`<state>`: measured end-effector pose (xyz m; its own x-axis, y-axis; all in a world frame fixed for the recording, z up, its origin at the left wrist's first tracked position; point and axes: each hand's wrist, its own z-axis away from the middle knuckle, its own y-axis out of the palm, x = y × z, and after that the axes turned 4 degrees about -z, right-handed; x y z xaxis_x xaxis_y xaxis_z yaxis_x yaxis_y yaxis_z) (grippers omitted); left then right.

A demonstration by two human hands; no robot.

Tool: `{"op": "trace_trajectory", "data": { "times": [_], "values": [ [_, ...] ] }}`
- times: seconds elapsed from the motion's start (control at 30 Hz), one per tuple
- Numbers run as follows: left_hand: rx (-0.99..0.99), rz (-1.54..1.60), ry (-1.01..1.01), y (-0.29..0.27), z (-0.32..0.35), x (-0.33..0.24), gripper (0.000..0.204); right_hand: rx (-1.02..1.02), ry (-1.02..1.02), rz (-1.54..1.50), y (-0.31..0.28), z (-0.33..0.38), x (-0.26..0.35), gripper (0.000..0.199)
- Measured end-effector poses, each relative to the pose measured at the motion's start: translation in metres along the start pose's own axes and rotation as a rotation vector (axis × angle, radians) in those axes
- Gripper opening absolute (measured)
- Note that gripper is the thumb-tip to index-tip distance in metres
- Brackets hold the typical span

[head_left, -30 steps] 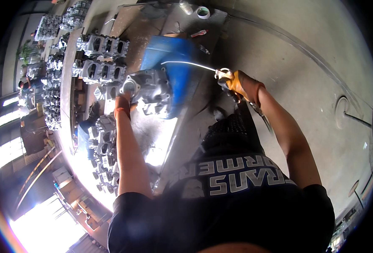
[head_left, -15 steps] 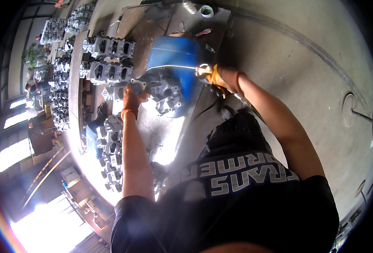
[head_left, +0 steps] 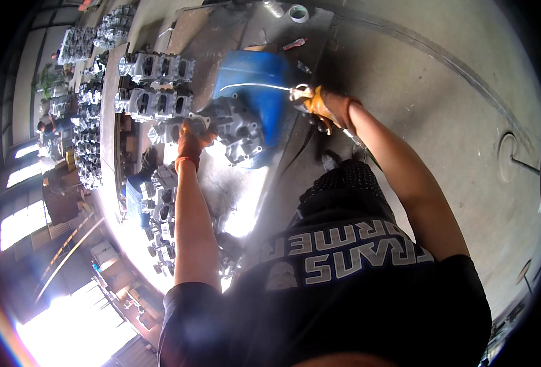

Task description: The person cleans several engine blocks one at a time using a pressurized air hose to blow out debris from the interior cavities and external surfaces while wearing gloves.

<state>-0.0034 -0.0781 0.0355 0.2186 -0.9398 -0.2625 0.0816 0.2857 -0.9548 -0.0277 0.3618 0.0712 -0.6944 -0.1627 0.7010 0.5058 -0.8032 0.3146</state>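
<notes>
A grey metal casting (head_left: 240, 131) is sitting over a surface (head_left: 316, 30), just right of the left hand (head_left: 191, 145). Its ringed end is pointing toward ten o'clock, at the gloved fingers, and its bulkier end is lying toward four, so the long axis is running roughly from ten to four. The left grip is grasping the ringed end. The right hand (head_left: 328, 105), gloved too, is sitting at two o'clock from the casting, its grip clenched around a spray gun (head_left: 298, 92). A thin metal tube (head_left: 255, 85) is reaching from the gun toward nine o'clock, its tip bending slightly toward eight. A blue block (head_left: 252, 66) is lying at twelve to one o'clock from the casting, passing behind it and the tube.

The left hand is hiding part of the ringed end, and the right glove is covering most of the gun, so whether a finger is pressing its trigger cannot be told. Whether the tube is touching anything is hard to judge. Glare (head_left: 243, 208) is washing out the area at six o'clock from the casting. The left forearm is partly blocking more castings (head_left: 163, 202) at eight o'clock.
</notes>
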Motion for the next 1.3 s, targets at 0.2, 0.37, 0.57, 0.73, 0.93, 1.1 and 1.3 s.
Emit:
{"op": "trace_trajectory", "data": {
  "times": [0.2, 0.37, 0.57, 0.73, 0.93, 1.1, 1.3],
  "values": [
    [0.025, -0.055, -0.061, -0.004, -0.001, -0.005, 0.086, -0.011, -0.103, 0.272, 0.005, -0.031, -0.024, 0.034],
    [0.024, -0.149, -0.097, -0.004, 0.001, -0.018, 0.092, -0.126, -0.043, 0.003, 0.009, 0.018, 0.005, 0.023],
    [0.072, -0.022, -0.133, 0.019, -0.017, 0.047, 0.096, -0.071, -0.105, 0.092, 0.009, -0.013, -0.047, 0.021],
    [0.067, -0.092, -0.132, 0.002, -0.011, -0.019, 0.089, -0.070, -0.046, 0.042, 0.002, 0.030, -0.011, 0.028],
    [0.079, 0.452, -0.272, 0.021, -0.019, 0.028, 0.076, 0.145, 0.003, 0.146, -0.001, 0.015, -0.006, 0.066],
    [0.028, 0.152, -0.065, 0.020, -0.015, 0.041, 0.077, 0.027, -0.044, 0.351, -0.010, -0.046, -0.034, 0.040],
    [0.037, 0.137, -0.047, 0.016, -0.012, 0.033, 0.081, -0.133, -0.437, 0.350, 0.005, -0.087, -0.070, 0.027]
  ]
}}
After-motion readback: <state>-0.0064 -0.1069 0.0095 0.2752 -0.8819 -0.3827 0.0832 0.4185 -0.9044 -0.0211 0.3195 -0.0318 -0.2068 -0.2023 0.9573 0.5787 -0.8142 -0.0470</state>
